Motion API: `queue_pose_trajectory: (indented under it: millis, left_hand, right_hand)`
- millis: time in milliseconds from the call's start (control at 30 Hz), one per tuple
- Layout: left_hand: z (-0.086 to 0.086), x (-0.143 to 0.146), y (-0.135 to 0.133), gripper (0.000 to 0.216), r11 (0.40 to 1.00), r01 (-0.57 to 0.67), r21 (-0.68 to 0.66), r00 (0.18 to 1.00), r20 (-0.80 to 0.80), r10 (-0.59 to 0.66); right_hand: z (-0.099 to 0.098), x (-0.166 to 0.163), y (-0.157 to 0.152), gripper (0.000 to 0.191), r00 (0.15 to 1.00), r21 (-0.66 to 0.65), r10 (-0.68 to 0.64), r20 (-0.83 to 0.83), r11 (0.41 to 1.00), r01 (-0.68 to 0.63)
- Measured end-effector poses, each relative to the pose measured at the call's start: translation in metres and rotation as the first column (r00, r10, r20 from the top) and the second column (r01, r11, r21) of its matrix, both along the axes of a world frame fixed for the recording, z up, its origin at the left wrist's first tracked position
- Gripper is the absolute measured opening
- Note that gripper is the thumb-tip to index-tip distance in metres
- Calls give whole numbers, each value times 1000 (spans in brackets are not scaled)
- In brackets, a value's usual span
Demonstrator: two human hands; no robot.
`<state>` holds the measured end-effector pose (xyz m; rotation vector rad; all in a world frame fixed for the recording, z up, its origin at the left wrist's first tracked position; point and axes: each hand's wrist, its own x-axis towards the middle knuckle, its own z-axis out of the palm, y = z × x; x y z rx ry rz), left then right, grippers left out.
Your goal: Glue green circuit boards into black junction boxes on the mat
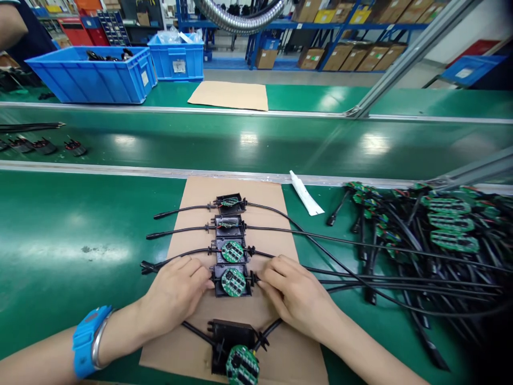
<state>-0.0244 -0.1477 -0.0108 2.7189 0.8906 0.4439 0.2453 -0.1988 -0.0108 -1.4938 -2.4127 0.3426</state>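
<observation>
While seemingly pinching cable fittings (254, 278) w/ nearly closed L hand (180, 286) & R hand (298, 291), either side of blk housing (219, 290) lying btwn fingertips, best press both evenly, keeping PCB (233, 282) flat.

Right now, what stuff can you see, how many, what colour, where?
work surfaces: three, green, front to back
cardboard: two, brown, near and far surfaces
cases: five, black, on near cardboard
boards: many, green, five at cases, rest piled right
cables: many, black, around cases and piled right
tube: one, white, beside near cardboard
big bins: two, blue, far left
round parts: about four, dark, middle left
hose: one, silver, top middle
rack: at least one, blue, back
boxes: several, brown, on the rack
other person: one, dark clothes, top left
wristband: one, blue, left wrist
bangle: one, silver, left wrist
left hand: one, bare, second-nearest case's left
right hand: one, bare, same case's right
</observation>
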Motion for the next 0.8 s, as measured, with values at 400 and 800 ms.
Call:
queue_pose_trajectory:
  millis: [400,800]
  left_hand:
    - [20,-41,-35,13,957,262,-125,965,37,-259]
    - [2,-49,-45,14,999,45,-30,997,-57,-47]
  right_hand:
    - [29,9,-41,23,949,-70,223,-223,967,-244]
    - [-7,-2,-52,21,988,105,142,-64,985,-135]
